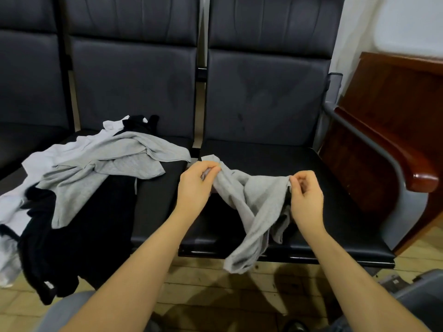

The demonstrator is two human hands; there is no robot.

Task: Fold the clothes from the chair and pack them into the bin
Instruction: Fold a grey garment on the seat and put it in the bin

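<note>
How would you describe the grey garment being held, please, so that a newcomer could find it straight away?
Find the row of dark padded seats; over the rightmost one, beside the wooden armrest, both hands pinch a light grey garment. Unlike the heap of grey, white and black clothes on the next seat, it is lifted, stretched between the left hand and right hand.

A row of dark padded seats (261,97) with tall backrests runs along a white wall (407,27). At the row's right end a grey frame carries a glossy reddish-brown wooden armrest (405,161), with a reddish-brown wooden panel (395,97) behind it. Underfoot lies a pale wooden plank floor (203,283).
</note>
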